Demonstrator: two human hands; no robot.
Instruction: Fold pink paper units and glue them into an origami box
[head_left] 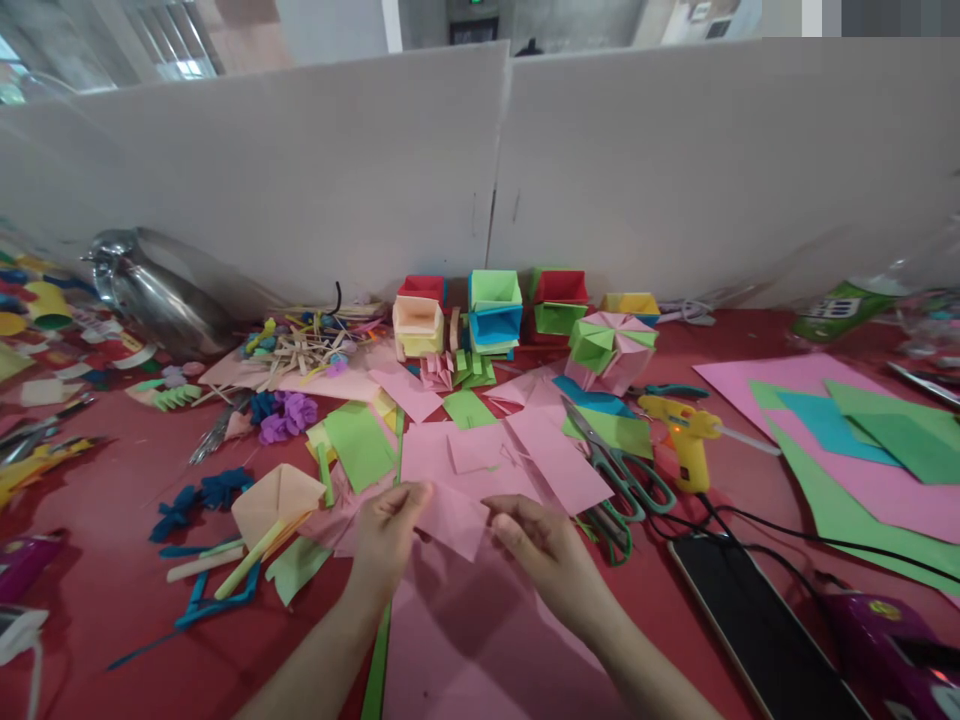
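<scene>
A small piece of pink paper [454, 518] is held up between my two hands, above a large pink sheet [495, 640] on the red table. My left hand [390, 525] pinches its left corner between thumb and fingers. At the opposite corner, my right hand [536, 545] has thumb and fingertips closed on the paper's edge. Behind it lie more pink paper pieces [562, 465] and cut green paper [360, 445]. Scissors with grey-green handles [619, 475] rest just beyond my right hand.
Several folded paper boxes [495, 310] and a pink-green paper form [611, 350] stand near the white partition [300, 190]. To the right are a yellow glue gun [686, 435] with a cord, a phone [757, 620] and coloured sheets [847, 440]. A metal jug [161, 300] stands back left.
</scene>
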